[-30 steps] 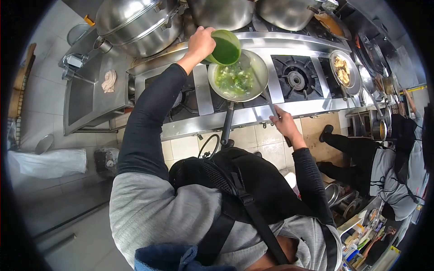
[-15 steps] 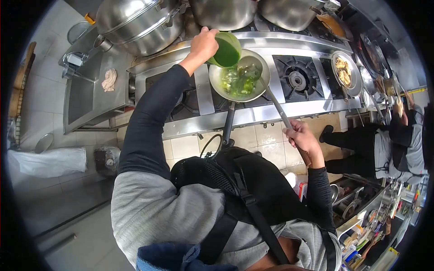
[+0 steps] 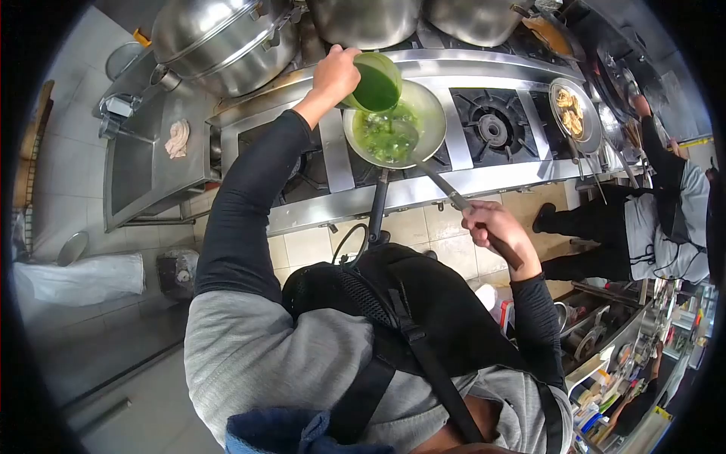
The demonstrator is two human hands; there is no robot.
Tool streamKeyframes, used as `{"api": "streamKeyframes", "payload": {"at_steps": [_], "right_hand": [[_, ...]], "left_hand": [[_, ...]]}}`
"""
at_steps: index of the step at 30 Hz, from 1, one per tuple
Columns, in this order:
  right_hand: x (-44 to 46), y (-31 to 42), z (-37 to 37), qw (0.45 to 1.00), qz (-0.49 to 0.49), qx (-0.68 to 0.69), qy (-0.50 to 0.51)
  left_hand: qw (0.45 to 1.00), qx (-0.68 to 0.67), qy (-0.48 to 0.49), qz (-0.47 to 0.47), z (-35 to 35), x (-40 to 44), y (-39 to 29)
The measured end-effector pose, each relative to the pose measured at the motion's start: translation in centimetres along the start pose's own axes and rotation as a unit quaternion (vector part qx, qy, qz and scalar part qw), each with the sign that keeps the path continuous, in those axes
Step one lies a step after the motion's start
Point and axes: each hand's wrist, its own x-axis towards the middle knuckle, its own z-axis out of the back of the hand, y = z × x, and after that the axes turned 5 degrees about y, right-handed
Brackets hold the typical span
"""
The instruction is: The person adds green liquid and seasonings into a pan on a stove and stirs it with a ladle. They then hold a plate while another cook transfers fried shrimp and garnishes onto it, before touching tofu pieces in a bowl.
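My left hand (image 3: 337, 79) grips a green-tinted container (image 3: 388, 63) by its side, tilted over the frying pan (image 3: 432, 110). Dark green liquid sits inside the container. In the pan lies a bright green, wet mixture (image 3: 375, 141) with small pieces in it. My right hand (image 3: 495, 227) is wrapped around the long handle of a ladle (image 3: 439, 181), whose bowl rests in the mixture. The pan stands on a stove burner, its dark handle (image 3: 379, 204) pointing toward me with neither hand on it.
Large steel pots (image 3: 367, 21) line the back. Right of the pan is a bare burner (image 3: 493, 130), then another pan (image 3: 595, 135) with yellowish food. A steel sink (image 3: 125, 181) and a crumpled cloth (image 3: 177, 138) are at left. A co-worker (image 3: 665, 219) stands at right.
The ladle has swung lower in the pan, and my right hand has shifted slightly left. The container stays tilted over the pan. The co-worker's arm now reaches toward the stove.
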Motion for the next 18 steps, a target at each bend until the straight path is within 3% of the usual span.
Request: {"api": "streamKeyframes", "payload": {"at_steps": [1, 5, 8, 11, 12, 15, 16, 18], "right_hand": [[0.1, 0.1, 0.0, 0.996, -0.004, 0.083, 0.022], [-0.7, -0.4, -1.0, 0.999, 0.034, 0.027, 0.000], [-1.4, -2.1, -0.4, 0.964, 0.092, -0.244, -0.046], [-1.7, -4.0, 0.9, 0.922, 0.139, -0.346, -0.104], [-1.1, -4.1, 1.6, 0.847, 0.240, -0.455, -0.136], [0.3, -3.6, 2.7, 0.809, 0.225, -0.508, -0.192], [1.1, -2.9, 2.6, 0.830, 0.228, -0.477, -0.178], [4.6, -3.6, 4.3, 0.807, 0.255, -0.492, -0.204]], "left_hand": [[1.000, 0.000, 0.000, 0.000, -0.1, 0.0, -0.1], [1.000, 0.013, 0.006, 0.006, 0.3, -0.1, 0.3], [1.000, 0.019, -0.002, 0.007, 0.4, -0.1, 0.4], [1.000, 0.025, -0.005, 0.007, 0.5, -0.2, 0.6], [1.000, 0.028, -0.005, 0.007, 0.4, -0.1, 0.6], [0.999, 0.036, 0.003, 0.001, 0.3, -0.1, 0.7], [0.999, 0.033, 0.000, -0.002, 0.4, 0.0, 0.7], [1.000, 0.026, -0.005, -0.005, 0.5, -0.2, 0.7]]}}
